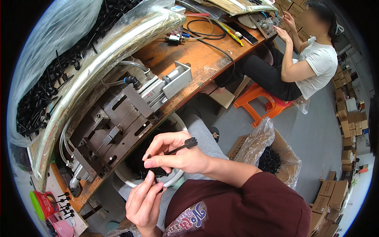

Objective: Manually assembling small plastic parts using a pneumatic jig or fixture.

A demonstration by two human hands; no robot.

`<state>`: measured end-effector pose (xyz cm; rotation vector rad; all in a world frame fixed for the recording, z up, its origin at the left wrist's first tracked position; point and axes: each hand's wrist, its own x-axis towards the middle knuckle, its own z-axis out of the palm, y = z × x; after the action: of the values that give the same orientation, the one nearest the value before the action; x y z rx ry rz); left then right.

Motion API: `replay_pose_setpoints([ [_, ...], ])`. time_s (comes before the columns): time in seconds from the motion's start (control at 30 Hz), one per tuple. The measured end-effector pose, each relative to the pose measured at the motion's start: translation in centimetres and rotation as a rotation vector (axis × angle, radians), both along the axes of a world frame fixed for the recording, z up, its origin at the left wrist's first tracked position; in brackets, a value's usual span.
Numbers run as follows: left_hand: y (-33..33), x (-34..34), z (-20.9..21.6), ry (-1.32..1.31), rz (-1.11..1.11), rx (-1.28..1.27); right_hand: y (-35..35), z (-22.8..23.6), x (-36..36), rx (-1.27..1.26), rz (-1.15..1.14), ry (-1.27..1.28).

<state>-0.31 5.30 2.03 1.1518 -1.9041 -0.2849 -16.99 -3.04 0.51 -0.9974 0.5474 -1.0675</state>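
Note:
My right hand (179, 156) pinches a thin black plastic stick (185, 146) with a small toothed head that points up and to the right. Just below it, my left hand (143, 203) holds a second thin black piece (154, 179) between its fingertips. Both hands hover over a white basin (178, 120) holding several black parts, which sits on my lap at the edge of the bench. The two hands are nearly touching. How far the black stick runs inside my right fist is hidden.
A grey metal press fixture (114, 128) with an air cylinder (173, 79) sits on the wooden bench (197, 55). Clear bags of black parts (47, 91) lie at the left. A lined cardboard box (272, 158) stands on the right. A seated person (308, 63) works on an orange stool (256, 100).

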Motion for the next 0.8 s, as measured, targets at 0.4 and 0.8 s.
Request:
replay_pose_setpoints([
  [0.4,-0.6,-0.1,0.3,-0.015,-0.018,-0.039,-0.9,0.2,-0.9,0.065,0.126,0.026],
  [0.8,-1.0,0.9,0.2,-0.013,-0.073,-0.057,-1.1,1.0,0.0,0.102,0.058,0.109],
])
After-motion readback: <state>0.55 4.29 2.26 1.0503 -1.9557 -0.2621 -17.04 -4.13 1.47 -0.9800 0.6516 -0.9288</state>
